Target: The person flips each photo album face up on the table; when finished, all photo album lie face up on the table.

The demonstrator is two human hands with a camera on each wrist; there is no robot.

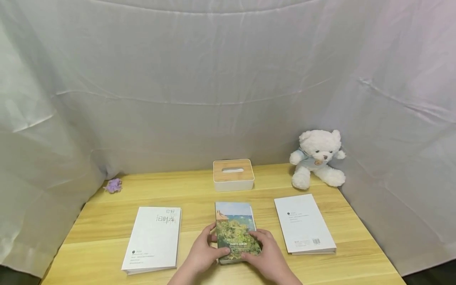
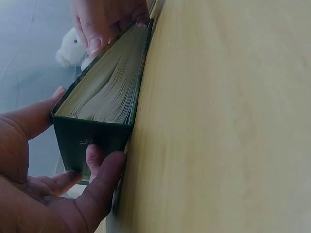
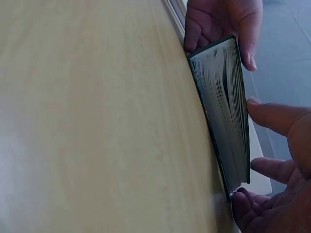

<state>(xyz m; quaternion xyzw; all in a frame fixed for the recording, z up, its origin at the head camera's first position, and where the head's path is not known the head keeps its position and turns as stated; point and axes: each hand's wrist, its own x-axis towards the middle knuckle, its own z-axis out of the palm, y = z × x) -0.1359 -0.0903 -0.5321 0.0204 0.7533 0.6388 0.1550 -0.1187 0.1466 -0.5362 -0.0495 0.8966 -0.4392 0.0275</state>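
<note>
A thick photo album (image 1: 235,231) with a painted cover of sea, cliff and greenery lies front up in the middle of the wooden table, between both hands. My left hand (image 1: 204,251) grips its left side, thumb on the cover and fingers against the dark green spine (image 2: 92,141). On the opposite side my right hand (image 1: 265,253) holds the open edge, thumb and a finger on the cover. Other right fingers curl under the lower cover at the edge in the right wrist view. Many page edges (image 3: 221,97) show between the covers.
White albums lie on the left (image 1: 153,237) and right (image 1: 304,223) of the table. Behind stands a tissue box (image 1: 233,174) with a wooden lid. A white teddy bear (image 1: 317,158) sits back right, a purple object (image 1: 113,185) back left. Grey curtains (image 1: 228,79) surround the table.
</note>
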